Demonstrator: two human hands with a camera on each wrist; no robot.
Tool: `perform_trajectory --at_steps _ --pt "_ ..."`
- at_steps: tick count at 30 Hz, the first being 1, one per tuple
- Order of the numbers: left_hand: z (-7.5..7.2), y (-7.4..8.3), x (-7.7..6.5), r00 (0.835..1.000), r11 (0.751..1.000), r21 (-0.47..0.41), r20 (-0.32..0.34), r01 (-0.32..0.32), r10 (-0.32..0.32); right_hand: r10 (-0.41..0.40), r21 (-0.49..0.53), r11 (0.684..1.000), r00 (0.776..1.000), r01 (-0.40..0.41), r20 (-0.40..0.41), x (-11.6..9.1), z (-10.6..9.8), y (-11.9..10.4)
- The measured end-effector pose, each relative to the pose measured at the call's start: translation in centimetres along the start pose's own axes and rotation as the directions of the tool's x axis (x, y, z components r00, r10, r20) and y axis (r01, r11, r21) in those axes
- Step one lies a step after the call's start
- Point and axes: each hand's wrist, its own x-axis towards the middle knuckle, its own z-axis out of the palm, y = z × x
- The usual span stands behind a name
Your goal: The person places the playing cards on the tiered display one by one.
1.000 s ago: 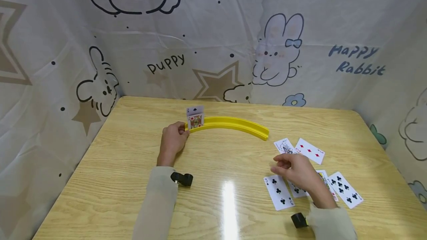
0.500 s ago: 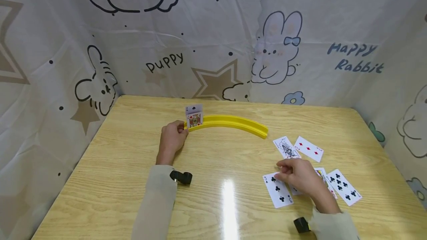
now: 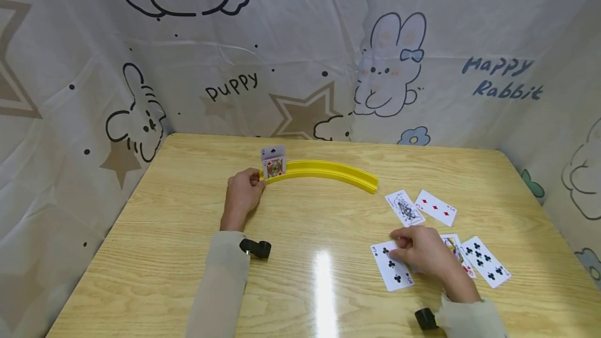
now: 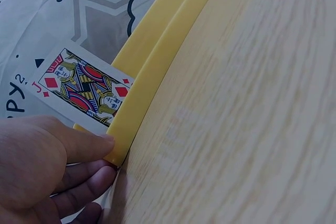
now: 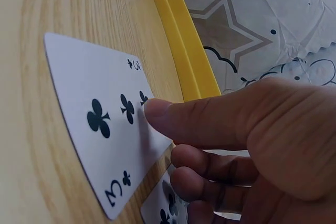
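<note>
My left hand pinches the left end of a curved yellow playing card holder, thumb on its front wall. Upright in the holder, beside that hand, stand a jack of diamonds and, behind it, a two of spades. At the right, my right hand is over a three of clubs lying on the table. In the right wrist view the thumb tip overlaps that card's upper clubs, with the other fingers loosely bent past its edge. Another clubs card lies mostly hidden under this hand.
Behind the right hand lie a joker and a three of diamonds. A face card and a seven of clubs lie to its right, partly overlapping. A printed cloth hangs along the table's back edge.
My right hand has come down and slightly toward me, its thumb now over the three of clubs, uncovering the joker. The left hand keeps its grip on the card holder.
</note>
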Motion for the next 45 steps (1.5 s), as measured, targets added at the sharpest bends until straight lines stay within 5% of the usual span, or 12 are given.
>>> perform_trajectory --at_steps 12,45 --pt "0.07 -0.08 0.00 1.000 1.000 -0.006 -0.005 0.002 -0.002 0.054 -0.032 0.998 0.998 -0.054 0.012 0.07 0.22 0.10" --pt "-0.02 0.15 -0.11 1.000 1.000 0.009 -0.002 -0.003 0.003 0.001 0.010 1.000 1.000 -0.002 0.021 0.16 -0.15 -0.09"
